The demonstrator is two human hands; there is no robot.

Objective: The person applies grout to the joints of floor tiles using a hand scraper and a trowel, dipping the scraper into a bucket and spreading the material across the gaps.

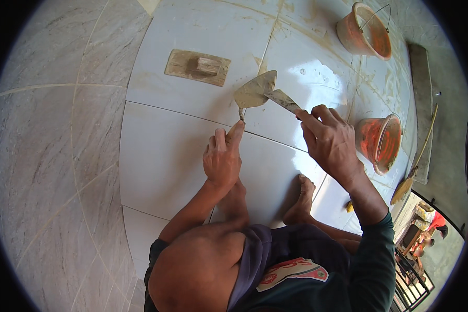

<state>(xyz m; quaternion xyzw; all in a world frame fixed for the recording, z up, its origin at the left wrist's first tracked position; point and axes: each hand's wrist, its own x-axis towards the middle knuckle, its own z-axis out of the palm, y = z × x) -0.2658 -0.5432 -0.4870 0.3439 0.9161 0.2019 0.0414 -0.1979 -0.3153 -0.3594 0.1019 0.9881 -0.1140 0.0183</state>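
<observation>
My left hand (223, 161) is closed around the handle of a pointed trowel (252, 92), its mortar-smeared blade turned away from me. In my right hand (332, 139) is a flat scraper (283, 99) with a dirty metal blade. The scraper's tip meets the right side of the trowel blade, above the tiles. Beyond my left hand, a wooden float (179, 62) lies on the tiled floor with its block handle up. My bare feet rest on the pale glossy tiles (161, 151) below my hands.
Two orange, mortar-stained buckets stand to the right, one far (347, 34) and one nearer (369, 136). A broom (403, 188) leans by a long grey board (422, 99). Marble-patterned tiles (41, 135) cover the left side. People show through an opening at lower right.
</observation>
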